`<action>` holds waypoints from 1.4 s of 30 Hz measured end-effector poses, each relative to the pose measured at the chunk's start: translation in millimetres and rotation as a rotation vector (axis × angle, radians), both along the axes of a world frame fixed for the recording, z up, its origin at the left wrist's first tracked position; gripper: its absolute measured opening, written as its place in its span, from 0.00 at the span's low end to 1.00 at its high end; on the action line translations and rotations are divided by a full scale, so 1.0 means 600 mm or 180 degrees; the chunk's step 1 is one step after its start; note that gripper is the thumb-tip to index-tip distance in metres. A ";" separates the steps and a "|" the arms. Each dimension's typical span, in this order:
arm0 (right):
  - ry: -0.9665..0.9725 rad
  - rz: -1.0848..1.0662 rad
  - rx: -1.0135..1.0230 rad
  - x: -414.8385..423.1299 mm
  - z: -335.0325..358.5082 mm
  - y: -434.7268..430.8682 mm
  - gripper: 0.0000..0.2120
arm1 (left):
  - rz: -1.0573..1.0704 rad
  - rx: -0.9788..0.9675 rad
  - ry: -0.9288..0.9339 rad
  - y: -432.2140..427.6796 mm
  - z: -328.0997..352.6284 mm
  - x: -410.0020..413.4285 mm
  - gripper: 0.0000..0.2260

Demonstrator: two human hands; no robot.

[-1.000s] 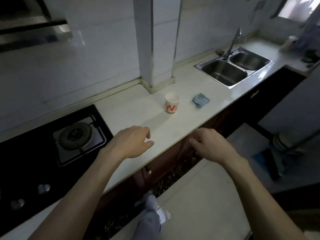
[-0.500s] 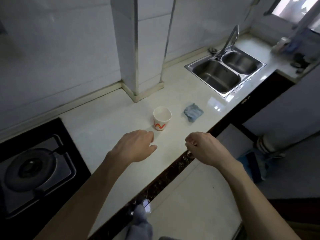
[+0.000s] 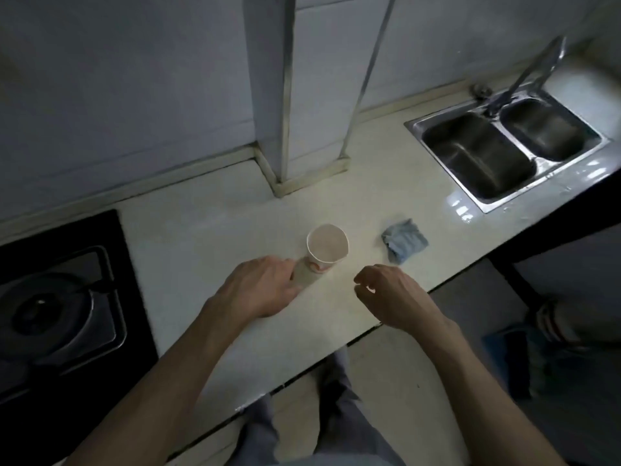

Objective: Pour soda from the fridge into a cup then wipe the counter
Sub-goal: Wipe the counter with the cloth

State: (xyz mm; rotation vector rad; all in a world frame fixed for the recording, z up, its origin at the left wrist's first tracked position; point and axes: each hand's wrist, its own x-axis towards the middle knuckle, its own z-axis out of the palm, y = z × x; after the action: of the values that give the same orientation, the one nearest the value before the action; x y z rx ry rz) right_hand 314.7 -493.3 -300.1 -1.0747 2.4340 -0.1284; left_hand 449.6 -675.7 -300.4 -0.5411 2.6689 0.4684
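Glossy pale counter [image 3: 208, 230], round paper cup [image 3: 327, 248]

We see a dim, grainy kitchen; light from the far right leaves glare on the counter [image 3: 465, 210] beside the sink [image 3: 504, 153]. The edges bend and blur.

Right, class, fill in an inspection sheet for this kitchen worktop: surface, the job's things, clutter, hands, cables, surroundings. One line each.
Surface: pale counter, mostly bare; glossy patch near the sink, wet or glare, cannot tell.
Job's things: paper cup upright, looks empty; blue cloth crumpled to its right, apart from it. No soda seen.
Clutter: nothing seen.
Hands: left hand open beside the cup, touching or nearly so; right hand open, loosely curled, holding nothing.
Cables: nothing seen.
Surroundings: gas hob at left, double sink with tap at right, tiled pillar behind.
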 end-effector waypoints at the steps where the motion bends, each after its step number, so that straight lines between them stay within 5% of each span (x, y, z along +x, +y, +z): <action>1: -0.0004 0.0085 -0.0023 -0.015 -0.009 -0.006 0.14 | 0.0062 -0.0004 -0.0024 0.000 -0.008 -0.008 0.15; 9: -0.0212 0.0511 -0.0407 -0.121 -0.064 -0.051 0.18 | 0.0852 0.0123 -0.0193 0.018 -0.038 -0.082 0.14; 16: -0.0565 0.0972 -0.0689 -0.141 -0.112 -0.083 0.48 | 0.1887 0.0700 0.0068 0.049 -0.100 -0.112 0.18; 19: -0.0430 0.1080 -0.0670 -0.138 -0.133 -0.097 0.53 | 0.2347 0.1112 0.0605 0.069 -0.130 -0.131 0.23; 28: -0.0208 0.1074 -0.0565 -0.131 -0.149 -0.164 0.49 | 0.3878 0.2915 0.1526 0.052 -0.169 -0.144 0.21; 42: 0.0144 0.1037 -0.1741 -0.124 -0.108 -0.493 0.45 | 0.4404 0.3660 0.3461 -0.235 -0.106 -0.142 0.10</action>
State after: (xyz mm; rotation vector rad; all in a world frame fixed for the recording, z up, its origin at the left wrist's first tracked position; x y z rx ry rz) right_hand 240.3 -789.2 -364.9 -1.7046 2.2753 -0.6964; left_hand 364.7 -816.6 -363.9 -1.9240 1.4906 2.9538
